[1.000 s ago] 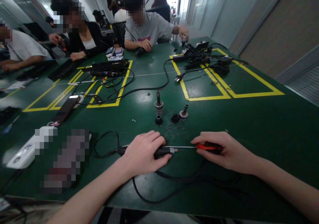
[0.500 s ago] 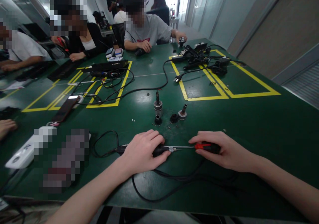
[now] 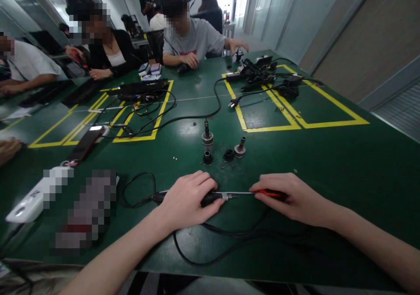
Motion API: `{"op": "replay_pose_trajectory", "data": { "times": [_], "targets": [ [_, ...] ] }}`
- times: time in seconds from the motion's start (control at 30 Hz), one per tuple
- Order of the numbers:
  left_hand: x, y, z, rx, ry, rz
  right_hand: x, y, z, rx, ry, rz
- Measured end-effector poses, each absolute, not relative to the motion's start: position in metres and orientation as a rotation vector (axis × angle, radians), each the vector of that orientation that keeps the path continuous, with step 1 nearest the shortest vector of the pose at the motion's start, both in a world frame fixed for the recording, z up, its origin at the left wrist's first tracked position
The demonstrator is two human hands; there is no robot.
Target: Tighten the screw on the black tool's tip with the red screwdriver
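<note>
Green worktable (image 3: pixel 328 164), near edge: left hand (image 3: pixel 187 201) closed over a black corded tool handle (image 3: pixel 213 197), pressing it flat to the surface, metal tip toward the right. Right hand (image 3: pixel 288 196) gripping a red-handled screwdriver (image 3: pixel 269 193) (shaft meeting the tool's tip, both lying level). Black cable (image 3: pixel 229 242) loops beneath the hands. Just beyond: 4 small metal and black fittings (image 3: pixel 207 138), 2 standing upright. Smartphone (image 3: pixel 87 141) farther left; 3 seated persons across the table.
</note>
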State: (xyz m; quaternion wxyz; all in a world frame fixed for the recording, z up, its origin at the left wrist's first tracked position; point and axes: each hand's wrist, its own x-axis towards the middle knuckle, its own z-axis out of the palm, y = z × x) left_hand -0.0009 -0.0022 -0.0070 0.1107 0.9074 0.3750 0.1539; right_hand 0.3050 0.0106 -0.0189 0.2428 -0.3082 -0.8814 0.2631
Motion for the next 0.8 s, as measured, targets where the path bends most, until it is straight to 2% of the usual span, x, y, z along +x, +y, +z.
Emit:
{"op": "replay_pose_trajectory", "data": {
  "times": [0.8],
  "targets": [
    [-0.005,0.0,-0.01,2.662,0.963,0.456,0.304,0.01,-0.026,-0.805,-2.447,0.65]
  ]
}}
